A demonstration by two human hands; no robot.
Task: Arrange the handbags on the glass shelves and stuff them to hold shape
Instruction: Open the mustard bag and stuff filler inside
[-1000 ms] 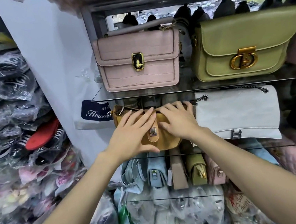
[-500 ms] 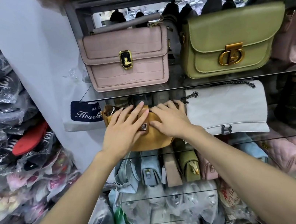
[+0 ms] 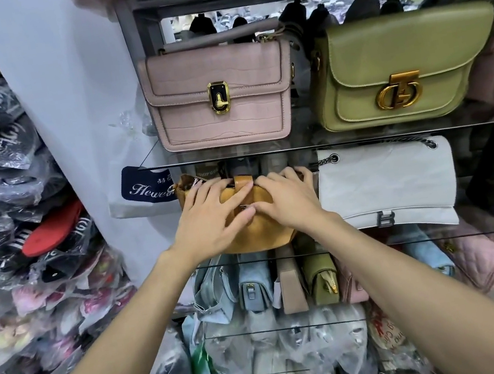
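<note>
The head view, the only one, looks down on two bare arms reaching to the middle glass shelf (image 3: 486, 212), where a small tan handbag (image 3: 256, 230) sits at the shelf's left end, its base at the front edge and its right side touching or just beside a white chain-strap bag (image 3: 384, 181). The left hand (image 3: 212, 221) lies flat over the left half of the bag's front, fingers (image 3: 207, 190) straight and spread, tips reaching the top rim; the right hand (image 3: 287, 203) lies over the right half, fingers slightly bent and loosely spread, with the tips over the top edge. Neither hand curls round anything; both press the front face, and the thumbs nearly meet over the small clasp (image 3: 244, 207). On the upper glass shelf (image 3: 307, 145) a pink crocodile-textured bag (image 3: 224, 116) and an olive green bag (image 3: 398, 66) stand upright side by side, facing out. The step in hand appears to be seating and shaping the tan handbag. To do it well, press evenly with both palms so the soft front smooths without denting, keep the clasp centred and facing out, and square the bag to the front edge like the pair above. Leave a small gap to the white bag so neither is crushed. Whether the tan handbag is already stuffed cannot be told from here; if it sags once released, it likely wants more filling.
</note>
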